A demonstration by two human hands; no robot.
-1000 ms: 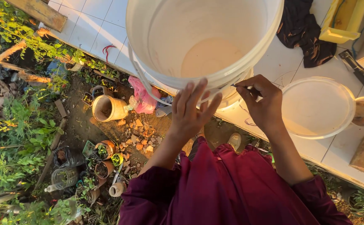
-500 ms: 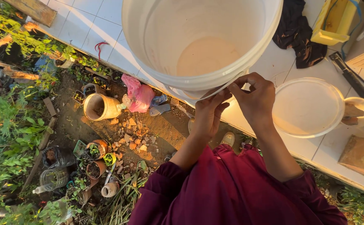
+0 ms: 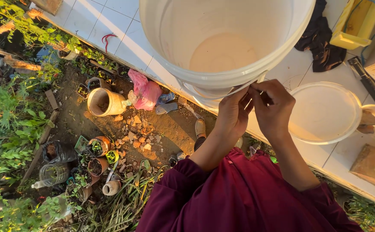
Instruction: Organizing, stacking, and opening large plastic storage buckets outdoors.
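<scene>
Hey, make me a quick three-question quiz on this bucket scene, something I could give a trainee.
1. True or false: the white bucket lies tipped over on the soil.
2. Multiple choice: what lies on the tiles right of the right hand? A) a round white lid B) a glass bottle C) a clay pot
3. Fill in: the left hand and the right hand meet at the bucket's thin white ____.

Key:
1. False; it stands upright on the white tiled ledge.
2. A, the round white lid.
3. Handle; the bail handle hangs just under the rim, and both hands pinch it.
</scene>
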